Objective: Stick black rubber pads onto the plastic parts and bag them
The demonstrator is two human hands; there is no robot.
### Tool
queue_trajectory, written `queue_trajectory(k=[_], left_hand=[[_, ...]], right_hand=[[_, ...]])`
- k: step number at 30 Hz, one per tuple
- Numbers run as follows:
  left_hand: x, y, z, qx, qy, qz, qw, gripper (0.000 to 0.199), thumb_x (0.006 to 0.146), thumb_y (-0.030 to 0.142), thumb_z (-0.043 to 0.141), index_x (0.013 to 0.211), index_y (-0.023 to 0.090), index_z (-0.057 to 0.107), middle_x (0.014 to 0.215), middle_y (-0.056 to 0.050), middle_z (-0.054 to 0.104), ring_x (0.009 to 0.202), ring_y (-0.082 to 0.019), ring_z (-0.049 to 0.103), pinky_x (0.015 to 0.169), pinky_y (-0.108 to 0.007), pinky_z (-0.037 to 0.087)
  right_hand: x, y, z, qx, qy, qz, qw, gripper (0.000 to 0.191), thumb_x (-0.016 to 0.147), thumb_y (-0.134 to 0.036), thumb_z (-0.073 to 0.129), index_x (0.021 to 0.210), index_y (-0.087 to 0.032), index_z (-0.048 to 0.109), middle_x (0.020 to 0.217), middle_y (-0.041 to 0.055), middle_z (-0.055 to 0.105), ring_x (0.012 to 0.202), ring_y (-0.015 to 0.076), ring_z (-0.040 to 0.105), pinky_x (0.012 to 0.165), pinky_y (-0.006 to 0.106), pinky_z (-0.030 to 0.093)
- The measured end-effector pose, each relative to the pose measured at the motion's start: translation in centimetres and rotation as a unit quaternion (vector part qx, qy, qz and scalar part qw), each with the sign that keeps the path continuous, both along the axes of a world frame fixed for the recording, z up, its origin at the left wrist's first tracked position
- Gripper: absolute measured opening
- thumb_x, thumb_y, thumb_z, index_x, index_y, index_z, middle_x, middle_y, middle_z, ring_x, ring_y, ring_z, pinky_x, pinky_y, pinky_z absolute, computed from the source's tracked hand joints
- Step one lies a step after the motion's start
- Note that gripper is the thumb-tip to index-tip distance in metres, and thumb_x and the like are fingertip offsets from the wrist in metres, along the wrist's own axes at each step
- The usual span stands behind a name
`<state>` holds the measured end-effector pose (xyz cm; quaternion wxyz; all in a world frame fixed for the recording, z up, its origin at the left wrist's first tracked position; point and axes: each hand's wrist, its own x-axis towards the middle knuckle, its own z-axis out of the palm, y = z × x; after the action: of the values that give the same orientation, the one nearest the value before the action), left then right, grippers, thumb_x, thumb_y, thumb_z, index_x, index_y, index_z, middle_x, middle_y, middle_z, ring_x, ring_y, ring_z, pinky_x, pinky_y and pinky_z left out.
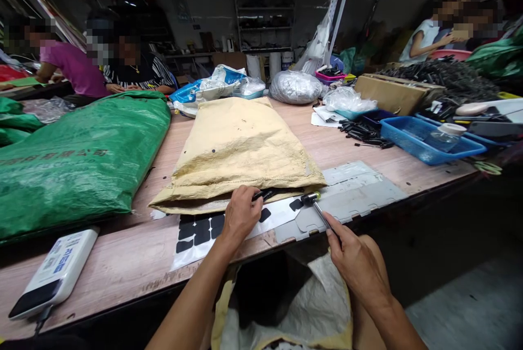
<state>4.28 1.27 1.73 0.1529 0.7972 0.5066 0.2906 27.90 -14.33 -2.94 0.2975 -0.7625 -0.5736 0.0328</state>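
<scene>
My left hand is at the mouth of a yellow sack lying on the table, its fingers closed on a small black plastic piece. My right hand grips the thin handle of a small hammer. The hammer's dark head, with a yellow-green face on one end, is over a white sheet of black stickers. That sheet runs beneath my left hand, partly under the sack's edge. A grey plastic board lies flat to the right of the hammer.
An open sack is below the table edge between my arms. A green sack and a white power bank lie at left. To the right are a blue tray and loose black parts. Several people sit further back.
</scene>
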Motion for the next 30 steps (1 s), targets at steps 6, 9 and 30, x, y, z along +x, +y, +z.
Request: queue_trajectory(k=[6,9,30], left_hand=[[-0.3,3.4,-1.7,-0.010,0.074,-0.012,0.997,0.015,0.090,0.022,0.065,0.104,0.018,0.070,0.108,-0.010,0.067,0.107,-0.028,0.060,0.094,-0.040,0.049],[-1.3,2.2,-1.1,0.003,0.045,-0.005,0.999,0.012,0.089,0.024,0.067,0.100,0.019,0.070,0.104,-0.007,0.069,0.104,-0.027,0.059,0.092,-0.040,0.047],[-2.2,-2.5,-2.2,-0.072,-0.076,-0.058,0.993,0.016,0.078,0.021,0.073,0.094,0.020,0.071,0.084,-0.002,0.065,0.082,-0.020,0.055,0.077,-0.033,0.041]], right_hand=[[-0.2,0.0,-0.1,0.003,0.012,-0.003,1.000,0.048,0.100,-0.024,0.039,0.144,-0.023,0.056,0.120,0.0095,0.073,0.101,0.0235,0.073,0.089,0.035,0.058],[-0.2,0.0,-0.2,0.009,0.012,-0.008,1.000,0.048,0.100,-0.025,0.039,0.144,-0.022,0.057,0.120,0.0094,0.074,0.100,0.0233,0.074,0.089,0.035,0.058],[-3.3,-1.2,1.8,0.037,0.298,0.084,0.950,0.052,0.095,-0.044,0.057,0.143,-0.024,0.059,0.125,0.0101,0.070,0.085,0.0195,0.072,0.062,0.026,0.060]])
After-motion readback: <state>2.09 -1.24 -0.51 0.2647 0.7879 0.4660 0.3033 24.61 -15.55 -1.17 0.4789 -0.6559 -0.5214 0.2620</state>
